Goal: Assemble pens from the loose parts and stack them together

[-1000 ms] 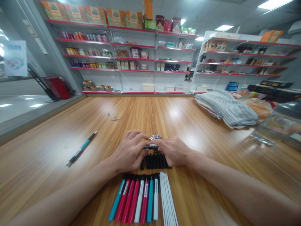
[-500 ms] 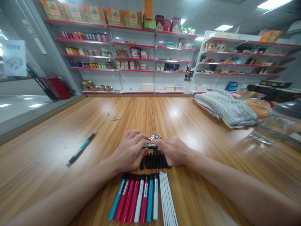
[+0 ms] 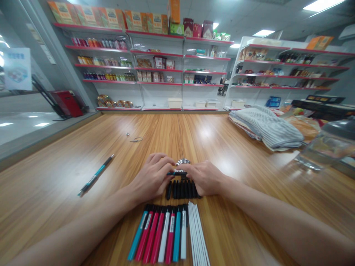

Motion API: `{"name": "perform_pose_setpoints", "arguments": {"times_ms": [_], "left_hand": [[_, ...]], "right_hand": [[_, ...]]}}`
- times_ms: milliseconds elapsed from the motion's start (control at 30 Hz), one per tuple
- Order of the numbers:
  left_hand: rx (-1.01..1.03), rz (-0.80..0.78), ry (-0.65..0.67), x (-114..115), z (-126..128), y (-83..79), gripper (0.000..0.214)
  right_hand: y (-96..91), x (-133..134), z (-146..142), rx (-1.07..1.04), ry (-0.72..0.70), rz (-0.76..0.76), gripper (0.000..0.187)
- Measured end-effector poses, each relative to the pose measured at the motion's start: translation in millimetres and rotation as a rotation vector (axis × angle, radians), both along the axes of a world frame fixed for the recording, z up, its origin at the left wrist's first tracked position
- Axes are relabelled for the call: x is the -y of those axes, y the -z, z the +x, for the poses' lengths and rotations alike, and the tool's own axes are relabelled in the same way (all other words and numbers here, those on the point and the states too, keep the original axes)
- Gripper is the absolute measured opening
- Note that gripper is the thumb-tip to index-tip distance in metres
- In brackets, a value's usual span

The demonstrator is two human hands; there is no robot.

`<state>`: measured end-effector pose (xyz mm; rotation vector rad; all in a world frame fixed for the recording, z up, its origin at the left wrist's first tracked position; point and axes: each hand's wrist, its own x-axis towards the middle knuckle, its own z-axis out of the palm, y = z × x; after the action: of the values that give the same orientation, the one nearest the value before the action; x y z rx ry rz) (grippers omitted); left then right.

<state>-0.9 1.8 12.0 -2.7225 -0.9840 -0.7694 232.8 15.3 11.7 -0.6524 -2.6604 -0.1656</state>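
Note:
My left hand and my right hand meet over the table, fingers closed on a dark pen piece with some teal at its left end. The fingers hide much of it. Just below lies a row of short black pen parts. Silvery metal pieces are fanned out behind the fingertips. Nearer me, several teal, red and white pen barrels lie side by side. A bundle of thin white refills lies to their right. One whole teal and black pen rests apart at the left.
A small metal bit and a thin curved strip lie farther back on the wooden table. To the right are a folded striped cloth and a clear water container. Stocked shelves stand beyond the table.
My left thumb has shifted slightly up toward the pen piece. Otherwise both hands and the laid-out parts keep their places.

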Motion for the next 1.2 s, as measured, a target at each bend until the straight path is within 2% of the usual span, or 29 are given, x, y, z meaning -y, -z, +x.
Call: {"name": "perform_pose_setpoints", "arguments": {"times_ms": [433,1000,1200], "left_hand": [[-0.073,0.000,0.001,-0.3,-0.9,4.9,0.014],[0.007,-0.028,0.028,0.6,4.0,8.0,0.015],[0.039,-0.102,0.027,1.8,2.6,7.8,0.017]], "right_hand": [[1.0,0.3,-0.6,-0.013,0.020,-0.010,0.049],[3.5,0.5,-2.2,-0.027,0.034,-0.047,0.050],[4.9,-0.9,-1.7,-0.051,0.024,-0.039,0.048]]}}
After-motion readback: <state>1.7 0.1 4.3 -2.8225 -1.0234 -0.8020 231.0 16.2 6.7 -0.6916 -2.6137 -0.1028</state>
